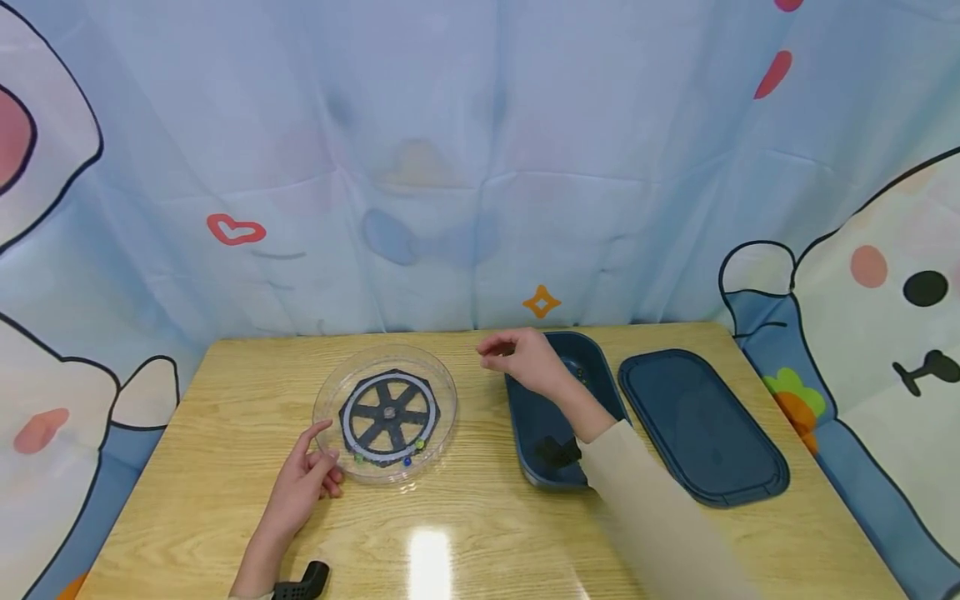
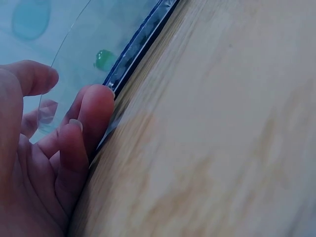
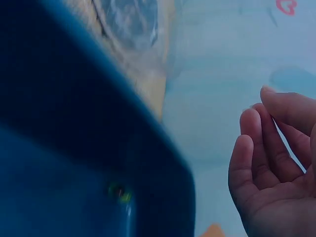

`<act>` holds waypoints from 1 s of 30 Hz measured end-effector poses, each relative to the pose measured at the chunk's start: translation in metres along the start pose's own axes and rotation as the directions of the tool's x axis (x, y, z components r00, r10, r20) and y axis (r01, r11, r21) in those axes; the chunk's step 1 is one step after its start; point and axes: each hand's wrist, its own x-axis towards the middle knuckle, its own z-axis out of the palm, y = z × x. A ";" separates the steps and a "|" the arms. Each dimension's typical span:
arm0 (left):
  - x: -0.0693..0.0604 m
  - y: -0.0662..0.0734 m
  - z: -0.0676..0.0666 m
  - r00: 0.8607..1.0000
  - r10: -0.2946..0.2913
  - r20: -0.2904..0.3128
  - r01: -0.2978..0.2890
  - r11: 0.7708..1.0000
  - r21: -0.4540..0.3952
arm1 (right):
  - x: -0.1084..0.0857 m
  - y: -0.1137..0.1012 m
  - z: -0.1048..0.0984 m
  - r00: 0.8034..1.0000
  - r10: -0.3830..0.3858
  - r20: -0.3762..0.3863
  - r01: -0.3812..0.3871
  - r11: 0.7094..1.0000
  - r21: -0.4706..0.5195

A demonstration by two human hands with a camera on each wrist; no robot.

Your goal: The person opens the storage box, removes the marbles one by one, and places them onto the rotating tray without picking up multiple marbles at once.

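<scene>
A round clear plastic dish (image 1: 324, 400) stands on the table, with a dark wheel-shaped piece (image 1: 389, 412) inside it. A blue marble (image 1: 407, 462) and a yellow-green marble (image 1: 421, 445) lie near its front edge; a green marble (image 2: 104, 60) shows through the clear wall. My left hand (image 1: 300, 483) rests at the dish's left rim, fingers loosely bent and touching it. Above the left rim of a dark blue bin (image 1: 525, 454) hovers my right hand (image 1: 525, 360). Its thumb and fingertips come close together; whether something small sits between them is hidden.
Inside the bin, several small marbles (image 3: 118, 191) lie near the far end. The bin's dark blue lid (image 1: 705, 425) lies flat to its right. Behind the wooden table (image 1: 255, 392) hangs a blue cartoon curtain (image 1: 420, 167).
</scene>
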 end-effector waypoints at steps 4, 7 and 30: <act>0.001 0.002 -0.001 1.000 0.010 0.012 -0.010 1.000 -0.007 | 0.000 0.016 -0.016 0.999 0.045 -0.022 -0.045 0.999 0.013; 0.001 0.002 -0.001 1.000 0.012 0.013 -0.012 1.000 -0.009 | 0.000 0.028 -0.024 0.997 0.064 -0.033 -0.063 0.998 0.019; 0.002 -0.004 0.000 1.000 -0.006 -0.008 0.006 1.000 -0.022 | 0.008 0.088 -0.017 0.984 0.178 0.024 -0.175 0.980 -0.091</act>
